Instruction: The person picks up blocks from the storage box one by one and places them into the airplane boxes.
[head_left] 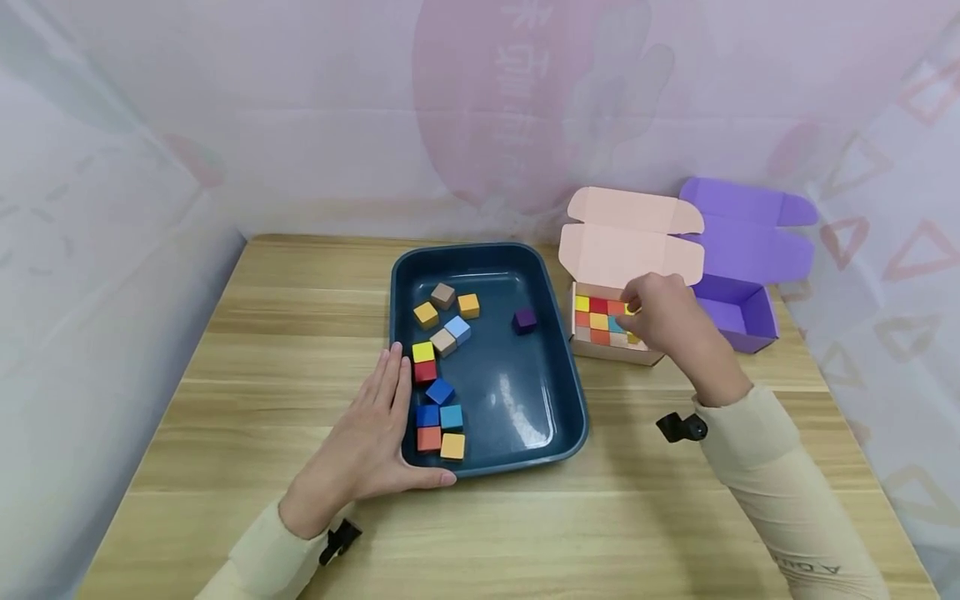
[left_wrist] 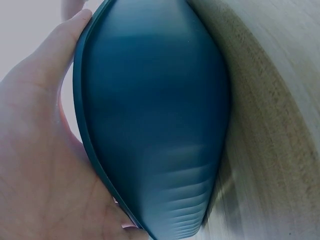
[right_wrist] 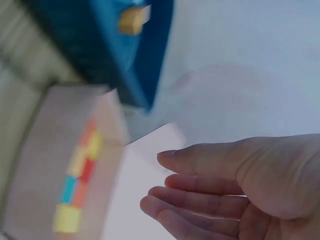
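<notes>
My left hand rests along the left rim of the dark teal tray, fingers straight and thumb spread along the near edge. In the left wrist view the palm lies against the tray's outer wall. Several wooden cubes lie mostly in the tray's left half, among them a yellow cube and a red cube. A dark purple cube sits apart at the right. My right hand hovers over the peach box, which holds rows of coloured cubes. Nothing shows between its loosely bent fingers.
The peach box's lid stands raised behind it. At its right is an open purple box with its lid up. Printed cloth surrounds the wooden table at the back and sides.
</notes>
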